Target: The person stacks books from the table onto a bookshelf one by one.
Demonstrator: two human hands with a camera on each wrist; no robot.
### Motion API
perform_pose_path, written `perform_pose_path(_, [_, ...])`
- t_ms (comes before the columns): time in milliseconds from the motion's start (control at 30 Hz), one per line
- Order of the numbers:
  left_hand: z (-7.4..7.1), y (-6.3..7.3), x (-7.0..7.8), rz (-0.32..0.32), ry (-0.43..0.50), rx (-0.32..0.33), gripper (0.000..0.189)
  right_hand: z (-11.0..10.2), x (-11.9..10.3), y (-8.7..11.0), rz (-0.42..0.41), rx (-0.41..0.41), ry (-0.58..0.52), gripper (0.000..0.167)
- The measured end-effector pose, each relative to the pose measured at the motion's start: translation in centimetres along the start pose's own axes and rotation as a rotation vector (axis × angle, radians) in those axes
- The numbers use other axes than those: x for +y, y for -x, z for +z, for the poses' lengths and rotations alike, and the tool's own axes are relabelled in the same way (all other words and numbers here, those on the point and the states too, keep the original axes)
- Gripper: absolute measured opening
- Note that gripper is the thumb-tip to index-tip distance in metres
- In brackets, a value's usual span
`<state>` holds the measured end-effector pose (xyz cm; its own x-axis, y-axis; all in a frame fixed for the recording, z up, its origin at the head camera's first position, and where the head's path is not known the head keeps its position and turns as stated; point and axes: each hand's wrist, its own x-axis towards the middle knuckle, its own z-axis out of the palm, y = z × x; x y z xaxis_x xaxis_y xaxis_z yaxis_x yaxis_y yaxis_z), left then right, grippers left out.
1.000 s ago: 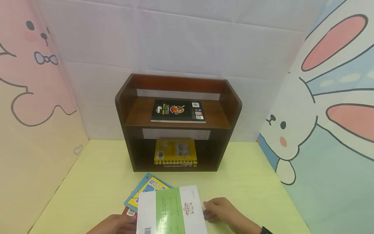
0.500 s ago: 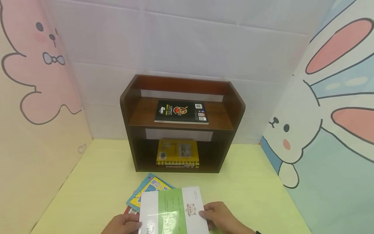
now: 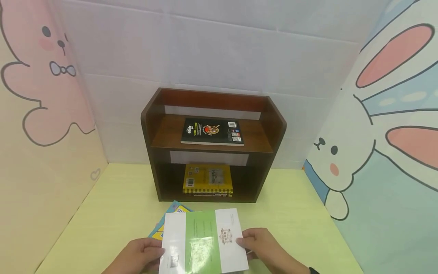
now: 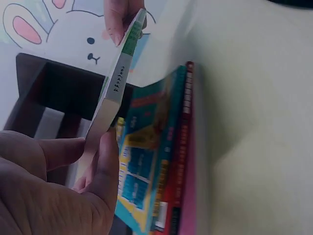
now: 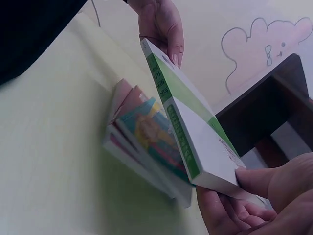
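A white book with a green band (image 3: 202, 239) is held between my two hands, back cover up in the head view. My left hand (image 3: 137, 253) pinches its left edge, thumb on top. Opposite it, my right hand (image 3: 261, 245) grips the right edge, thumb on the cover and fingers underneath. Both wrist views show the book raised above a pile on the table. A blue and yellow book (image 4: 146, 161) tops that pile, over a red book (image 4: 182, 166) and a pink one (image 4: 190, 210); the held book hides most of the pile in the head view.
Behind the hands stands a dark brown two-tier bookshelf (image 3: 212, 149). A black book (image 3: 212, 131) lies on its upper tier, and a yellow book (image 3: 208, 177) tops a stack on the lower one. Cartoon-printed walls flank the pale yellow table (image 3: 301, 209).
My right hand has closed onto the book's right edge, its thumb now on the cover. The book has risen and covers more of the blue and yellow book.
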<state>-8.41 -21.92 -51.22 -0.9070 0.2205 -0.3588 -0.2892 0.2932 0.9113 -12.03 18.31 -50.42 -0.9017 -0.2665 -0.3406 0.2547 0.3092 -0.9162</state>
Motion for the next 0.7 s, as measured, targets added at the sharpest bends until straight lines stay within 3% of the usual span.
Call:
perform_pose_path(200, [-0.8,1.5,2.9,0.046,0.134,-0.086,0.041,-0.9,-2.6,1.2,-0.006,0.003,0.026,0.026])
perform_pose_path(433, [-2.4,2.3,7.0,0.069,0.052,-0.059,0.044,-1.9,-5.7,2.2,-0.064,-0.015,-0.006,0.028])
perform_pose_path(700, [-4.9,2.5,12.8,0.18,0.026,-0.086,0.047,-3.6,-11.8,2.9,-0.098,0.046,0.027,0.036])
